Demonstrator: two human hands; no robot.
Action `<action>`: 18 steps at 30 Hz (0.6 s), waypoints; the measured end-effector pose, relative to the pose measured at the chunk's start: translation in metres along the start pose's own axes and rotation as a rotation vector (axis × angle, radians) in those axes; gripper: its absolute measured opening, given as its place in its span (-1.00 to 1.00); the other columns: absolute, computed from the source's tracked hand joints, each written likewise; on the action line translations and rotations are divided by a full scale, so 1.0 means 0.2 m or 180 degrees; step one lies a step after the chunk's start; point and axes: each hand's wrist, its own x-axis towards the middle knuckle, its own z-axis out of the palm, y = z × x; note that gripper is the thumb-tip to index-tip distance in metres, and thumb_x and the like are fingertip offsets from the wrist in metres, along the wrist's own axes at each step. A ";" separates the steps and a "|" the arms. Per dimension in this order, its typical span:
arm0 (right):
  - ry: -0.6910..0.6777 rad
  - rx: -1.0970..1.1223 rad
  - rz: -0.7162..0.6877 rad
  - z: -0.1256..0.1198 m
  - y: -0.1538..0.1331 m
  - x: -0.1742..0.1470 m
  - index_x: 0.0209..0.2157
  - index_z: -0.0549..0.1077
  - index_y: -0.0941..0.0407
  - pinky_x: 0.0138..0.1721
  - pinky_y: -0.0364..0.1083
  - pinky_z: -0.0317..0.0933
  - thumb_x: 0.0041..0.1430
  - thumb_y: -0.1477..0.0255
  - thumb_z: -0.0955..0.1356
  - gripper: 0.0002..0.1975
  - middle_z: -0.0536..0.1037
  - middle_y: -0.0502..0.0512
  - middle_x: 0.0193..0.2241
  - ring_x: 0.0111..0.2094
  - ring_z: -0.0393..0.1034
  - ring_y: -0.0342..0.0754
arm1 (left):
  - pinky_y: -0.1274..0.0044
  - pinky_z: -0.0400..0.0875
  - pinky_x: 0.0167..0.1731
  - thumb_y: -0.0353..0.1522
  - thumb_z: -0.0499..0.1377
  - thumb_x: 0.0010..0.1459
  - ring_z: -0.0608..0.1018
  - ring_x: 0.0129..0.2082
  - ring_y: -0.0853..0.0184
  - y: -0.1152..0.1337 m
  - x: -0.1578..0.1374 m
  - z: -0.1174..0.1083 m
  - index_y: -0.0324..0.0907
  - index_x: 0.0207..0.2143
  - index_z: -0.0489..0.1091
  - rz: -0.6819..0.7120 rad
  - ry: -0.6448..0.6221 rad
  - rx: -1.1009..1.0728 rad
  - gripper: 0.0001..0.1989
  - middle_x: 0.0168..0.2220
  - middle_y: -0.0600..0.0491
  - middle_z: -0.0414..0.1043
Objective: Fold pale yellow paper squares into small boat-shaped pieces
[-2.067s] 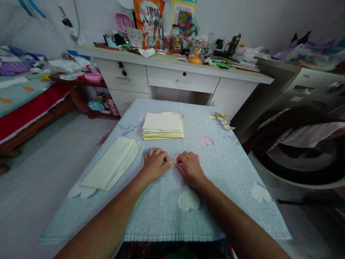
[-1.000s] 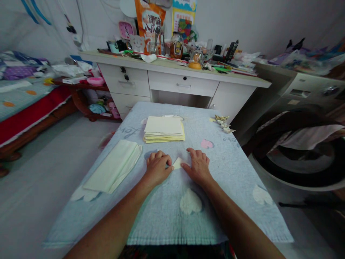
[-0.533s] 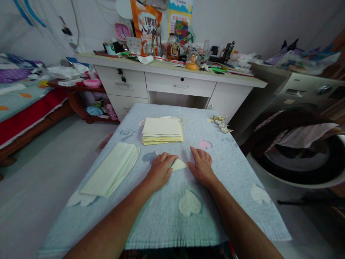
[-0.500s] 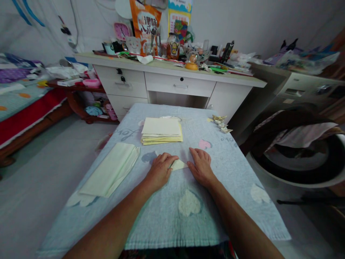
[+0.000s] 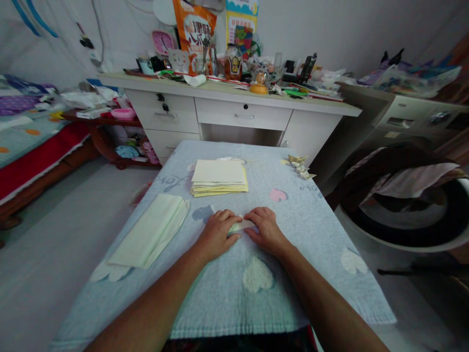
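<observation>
A small folded piece of pale paper [image 5: 242,225] lies on the cloth-covered table between my hands. My left hand [image 5: 219,231] has its fingers closed on the paper's left end. At the other end, my right hand [image 5: 266,229] bends its fingers and thumb around the paper's edge. Part of the paper is hidden under the fingers. Beyond my hands sits a stack of cream and yellow paper sheets [image 5: 219,172]. Left of my forearm lies a folded pale green paper bundle [image 5: 150,230]. Several small folded paper pieces [image 5: 302,167] rest near the far right corner.
The table wears a blue cloth [image 5: 308,288] with heart patterns. Behind it stands a white desk [image 5: 245,108] crowded with jars, a pink clock [image 5: 163,42] and bags. A front-loading washing machine [image 5: 410,117] is at the right, a bed [image 5: 32,132] at the left.
My right hand has moved left and closed onto the paper's right end; its fingers were stretched out before. The paper now looks narrower. My left hand stays nearly in place.
</observation>
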 end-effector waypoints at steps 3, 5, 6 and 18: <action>-0.0021 -0.0006 0.0037 0.00 0.00 0.01 -0.10 0.44 0.10 -0.02 0.03 -0.01 0.13 0.47 0.36 -0.74 0.44 0.11 -0.19 -0.11 0.20 0.02 | 0.37 0.26 -0.03 -0.33 0.22 0.08 0.40 -0.09 0.20 0.00 0.01 0.00 -0.11 -0.01 0.38 -0.0020 0.0041 0.0057 -0.62 -0.12 0.00 0.39; -0.0011 -0.0022 0.0028 0.00 0.00 0.01 -0.10 0.44 0.10 -0.03 0.02 -0.01 0.14 0.48 0.35 -0.75 0.44 0.10 -0.19 -0.11 0.21 0.02 | 0.37 0.27 -0.04 -0.34 0.21 0.09 0.40 -0.09 0.20 0.00 0.01 0.01 -0.12 -0.01 0.38 -0.0043 0.0075 0.0073 -0.63 -0.12 -0.01 0.39; -0.0004 -0.0030 0.0024 0.00 0.00 0.01 -0.10 0.44 0.10 -0.03 0.01 -0.01 0.15 0.48 0.35 -0.75 0.44 0.10 -0.19 -0.11 0.21 0.02 | 0.37 0.27 -0.04 -0.34 0.21 0.09 0.40 -0.10 0.20 0.00 0.01 0.01 -0.12 -0.01 0.38 -0.0055 0.0088 0.0069 -0.63 -0.13 -0.01 0.39; 0.0357 0.0536 -0.0101 -0.01 -0.01 0.00 -0.02 0.36 0.11 -0.07 -0.01 0.12 0.18 0.43 0.32 -0.70 0.47 0.10 -0.25 -0.18 0.33 -0.01 | 0.43 0.34 -0.06 -0.38 0.13 0.12 0.45 -0.11 0.26 0.03 0.01 -0.02 -0.13 -0.08 0.40 -0.0294 0.0305 -0.0759 -0.72 -0.14 -0.01 0.40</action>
